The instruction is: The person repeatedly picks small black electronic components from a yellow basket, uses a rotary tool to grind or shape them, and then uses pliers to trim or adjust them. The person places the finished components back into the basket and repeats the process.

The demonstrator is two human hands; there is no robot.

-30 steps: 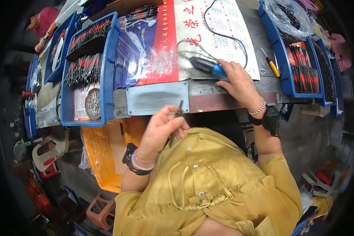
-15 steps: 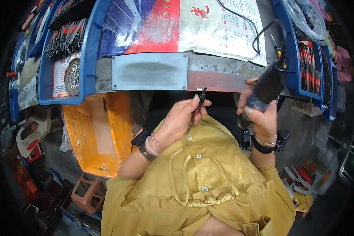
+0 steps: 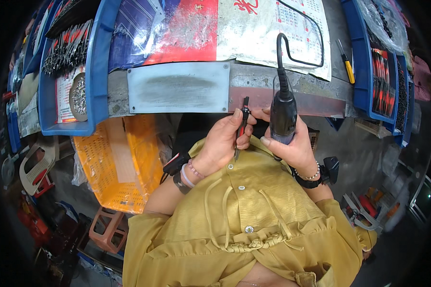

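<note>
My left hand (image 3: pixel 227 133) is closed around a slim black-and-red tool (image 3: pixel 244 115), which looks like a drawing compass. Its dark end points up past my thumb, and its narrow end reaches down toward my shirt. In my right hand (image 3: pixel 292 143) is a black corded electric screwdriver (image 3: pixel 283 112), gripped near its lower end with the cord leaving the top. Its working tip is hidden. The fingertips of my right hand come close to the slim tool; whether they touch it I cannot tell. Both hands are just in front of the bench edge.
A pale metal plate (image 3: pixel 178 87) lies along the bench edge (image 3: pixel 292 99). On the left, a blue bin (image 3: pixel 99 71) contains black-and-red pieces and a dish of small screws (image 3: pixel 79 98). Blue bins (image 3: pixel 362 62) stand right, beside a yellow-handled screwdriver (image 3: pixel 348 69). Below hangs an orange crate (image 3: pixel 98 167).
My right hand has brought the electric screwdriver left, close to my left hand, and it now stands more upright. My left hand still holds the slim tool, now turned more upright.
</note>
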